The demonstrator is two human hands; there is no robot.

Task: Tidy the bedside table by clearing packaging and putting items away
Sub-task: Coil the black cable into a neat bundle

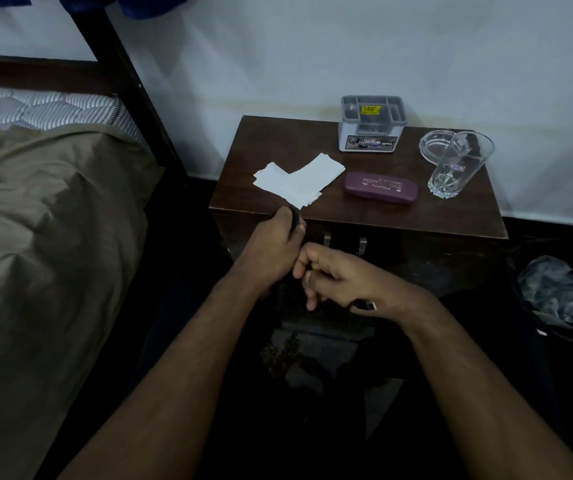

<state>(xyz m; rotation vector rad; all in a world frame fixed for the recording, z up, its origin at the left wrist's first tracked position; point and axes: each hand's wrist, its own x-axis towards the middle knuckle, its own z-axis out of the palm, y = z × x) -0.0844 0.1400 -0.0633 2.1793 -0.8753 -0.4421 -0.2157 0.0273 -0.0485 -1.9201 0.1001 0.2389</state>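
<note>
The dark wooden bedside table carries white folded paper sheets, a purple spectacle case, a clear drinking glass and a glass ashtray behind it. A grey-and-white organiser box stands at the back. My left hand is at the table's front left edge, fist closed on a thin black object. My right hand is just beside it, fingers curled on the same dark item. A black end with a pale tip shows below the palm. What the item is stays unclear.
A bed with an olive cover and a dark post fills the left. A crumpled plastic bag lies on the dark floor at the right. Two metal drawer handles show on the table's front. A white wall is behind.
</note>
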